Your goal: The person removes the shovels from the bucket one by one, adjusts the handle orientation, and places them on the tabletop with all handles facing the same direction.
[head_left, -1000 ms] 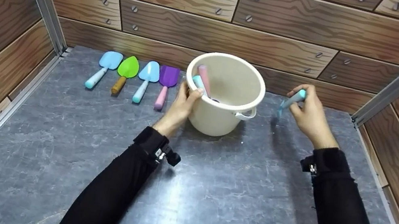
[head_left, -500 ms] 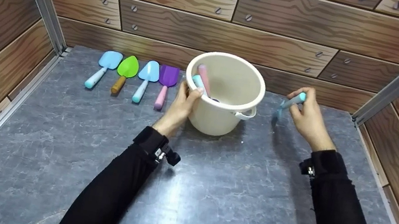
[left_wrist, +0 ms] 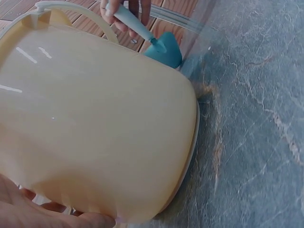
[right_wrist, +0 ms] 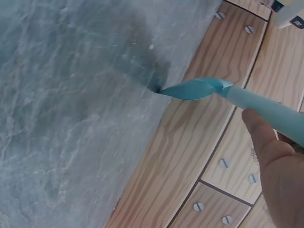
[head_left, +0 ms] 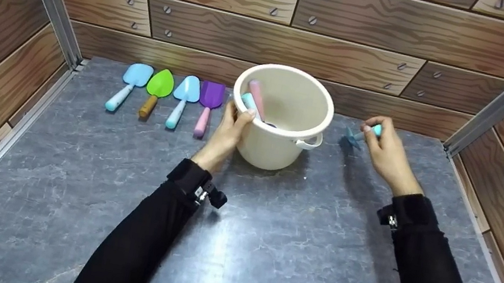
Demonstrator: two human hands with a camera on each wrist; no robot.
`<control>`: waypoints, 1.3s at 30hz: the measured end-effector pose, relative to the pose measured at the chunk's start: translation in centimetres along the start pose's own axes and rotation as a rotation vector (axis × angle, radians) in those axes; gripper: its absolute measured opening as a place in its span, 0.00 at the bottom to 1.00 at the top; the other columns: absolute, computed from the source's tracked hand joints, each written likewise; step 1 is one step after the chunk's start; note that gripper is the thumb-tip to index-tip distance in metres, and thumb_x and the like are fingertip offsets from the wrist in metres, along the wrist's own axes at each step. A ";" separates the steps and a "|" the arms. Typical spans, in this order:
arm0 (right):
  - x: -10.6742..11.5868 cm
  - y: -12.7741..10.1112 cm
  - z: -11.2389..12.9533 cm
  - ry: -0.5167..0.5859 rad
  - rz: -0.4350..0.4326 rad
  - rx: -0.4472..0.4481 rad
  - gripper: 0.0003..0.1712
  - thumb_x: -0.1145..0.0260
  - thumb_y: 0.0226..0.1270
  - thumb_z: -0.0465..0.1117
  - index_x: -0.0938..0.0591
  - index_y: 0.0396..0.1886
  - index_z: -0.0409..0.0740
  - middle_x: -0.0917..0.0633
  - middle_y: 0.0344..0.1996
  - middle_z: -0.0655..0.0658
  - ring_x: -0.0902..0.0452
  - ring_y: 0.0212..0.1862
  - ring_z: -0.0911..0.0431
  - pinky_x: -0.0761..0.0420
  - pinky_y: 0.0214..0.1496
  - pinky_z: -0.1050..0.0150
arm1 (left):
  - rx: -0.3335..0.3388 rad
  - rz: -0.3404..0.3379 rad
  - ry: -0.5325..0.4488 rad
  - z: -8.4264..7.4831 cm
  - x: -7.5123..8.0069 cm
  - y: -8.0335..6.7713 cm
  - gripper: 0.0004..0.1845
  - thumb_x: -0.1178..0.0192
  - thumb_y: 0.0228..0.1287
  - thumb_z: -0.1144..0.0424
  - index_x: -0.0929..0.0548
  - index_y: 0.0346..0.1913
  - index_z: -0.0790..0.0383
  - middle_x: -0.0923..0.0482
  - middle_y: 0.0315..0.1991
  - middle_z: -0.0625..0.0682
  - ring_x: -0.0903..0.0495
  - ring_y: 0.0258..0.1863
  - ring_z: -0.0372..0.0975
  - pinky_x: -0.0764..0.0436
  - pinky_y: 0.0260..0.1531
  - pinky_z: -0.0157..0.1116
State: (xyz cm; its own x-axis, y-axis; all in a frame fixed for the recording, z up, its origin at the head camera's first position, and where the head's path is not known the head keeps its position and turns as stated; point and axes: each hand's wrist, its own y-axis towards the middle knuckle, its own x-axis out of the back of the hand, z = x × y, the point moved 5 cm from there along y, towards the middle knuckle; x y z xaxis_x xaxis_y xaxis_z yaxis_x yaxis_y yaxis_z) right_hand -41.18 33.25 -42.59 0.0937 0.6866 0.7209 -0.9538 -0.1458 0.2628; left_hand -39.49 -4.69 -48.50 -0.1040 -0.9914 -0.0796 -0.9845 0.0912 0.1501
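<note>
My left hand (head_left: 223, 137) grips the near left side of a cream plastic bucket (head_left: 272, 149), thumb at the rim. Inside the bucket lean a pink handle (head_left: 257, 98) and a light blue handle (head_left: 249, 102); their lower ends are mostly hidden. To the right of the bucket, my right hand (head_left: 390, 158) holds a blue garden trowel (head_left: 353, 137) by its pale teal handle. The trowel's blade (right_wrist: 192, 89) points down, its tip right at the grey floor in the right wrist view. The left wrist view shows the bucket's outer wall (left_wrist: 104, 104) with the trowel beyond it.
Left of the bucket lie several small trowels in a row: a blue one (head_left: 129, 83), a green one with a brown handle (head_left: 157, 88), another blue one (head_left: 184, 98) and a purple one with a pink handle (head_left: 209, 103). A wood-patterned wall (head_left: 229, 34) stands behind.
My right hand has lowered slightly, and the trowel has tilted so more of its blade shows near the floor. The left hand and bucket keep their place.
</note>
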 end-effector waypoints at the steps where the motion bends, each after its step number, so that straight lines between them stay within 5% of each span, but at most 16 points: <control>1: -0.1 -0.1 -0.1 -0.014 0.007 0.007 0.24 0.48 1.00 0.48 0.27 0.75 0.32 0.13 0.67 0.26 0.15 0.62 0.39 0.22 0.59 0.63 | -0.001 0.000 0.003 0.2 0.1 0.2 0.53 0.42 0.82 0.36 0.49 0.95 0.60 0.48 0.96 0.69 0.44 0.96 0.61 0.47 0.99 0.61; 5: -0.7 -0.2 -0.4 -0.075 0.024 0.039 0.20 0.42 0.98 0.41 0.24 0.74 0.31 0.11 0.62 0.25 0.13 0.60 0.36 0.17 0.63 0.48 | -0.003 -0.008 0.024 0.7 0.3 0.5 0.53 0.41 0.82 0.33 0.47 0.95 0.58 0.45 0.95 0.68 0.42 0.96 0.60 0.45 0.99 0.59; 11: -1.5 -0.3 -0.9 -0.124 0.098 0.010 0.24 0.39 0.96 0.39 0.24 0.79 0.30 0.13 0.64 0.20 0.15 0.62 0.29 0.16 0.72 0.29 | 0.014 -0.006 0.011 -0.7 -0.1 -0.4 0.48 0.46 0.83 0.44 0.48 0.94 0.63 0.47 0.95 0.70 0.44 0.96 0.62 0.47 1.00 0.59; 12: -1.6 -0.3 -1.0 -0.127 0.111 -0.002 0.25 0.39 0.96 0.40 0.24 0.79 0.29 0.14 0.66 0.19 0.15 0.63 0.28 0.16 0.73 0.27 | 0.013 -0.008 0.009 0.9 0.1 0.6 0.49 0.44 0.83 0.41 0.47 0.94 0.63 0.46 0.95 0.70 0.43 0.96 0.61 0.46 0.99 0.58; 18: -2.2 -0.4 -1.5 -0.163 0.173 -0.051 0.28 0.40 0.97 0.43 0.25 0.82 0.29 0.14 0.68 0.18 0.15 0.61 0.31 0.16 0.71 0.28 | 0.019 0.010 -0.007 0.8 0.1 0.4 0.52 0.43 0.84 0.40 0.52 0.97 0.60 0.50 0.97 0.68 0.47 0.98 0.61 0.48 0.99 0.62; 19: -2.3 -0.4 -1.5 -0.168 0.183 -0.054 0.28 0.40 0.97 0.43 0.25 0.82 0.29 0.14 0.68 0.18 0.15 0.62 0.30 0.16 0.72 0.28 | 0.023 0.013 -0.006 -0.9 -0.2 -0.7 0.51 0.45 0.84 0.43 0.54 0.97 0.60 0.52 0.98 0.68 0.48 0.98 0.62 0.50 0.99 0.64; 26: -3.2 -0.4 -1.8 -0.184 0.264 -0.030 0.30 0.38 0.95 0.40 0.26 0.84 0.27 0.19 0.77 0.17 0.21 0.79 0.22 0.24 0.86 0.24 | 0.026 0.013 0.000 -0.9 -0.3 -0.7 0.52 0.46 0.84 0.42 0.57 0.98 0.59 0.55 0.98 0.68 0.52 0.99 0.62 0.52 0.99 0.66; 39: -4.5 0.0 -1.7 -0.234 0.315 0.043 0.33 0.30 0.86 0.34 0.23 0.84 0.27 0.19 0.78 0.19 0.19 0.77 0.24 0.24 0.87 0.26 | 0.006 0.007 0.031 -0.9 -0.1 -0.6 0.57 0.45 0.77 0.38 0.54 0.97 0.62 0.51 0.97 0.70 0.48 0.97 0.63 0.49 0.99 0.62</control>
State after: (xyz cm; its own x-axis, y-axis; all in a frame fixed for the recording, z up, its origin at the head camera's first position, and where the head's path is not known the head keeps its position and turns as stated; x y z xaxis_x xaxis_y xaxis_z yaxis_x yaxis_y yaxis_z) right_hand -42.13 31.38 -46.97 -0.1346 0.4235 0.8958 -0.9337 -0.3570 0.0285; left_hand -38.79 -4.71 -47.65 -0.1064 -0.9932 -0.0476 -0.9846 0.0986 0.1441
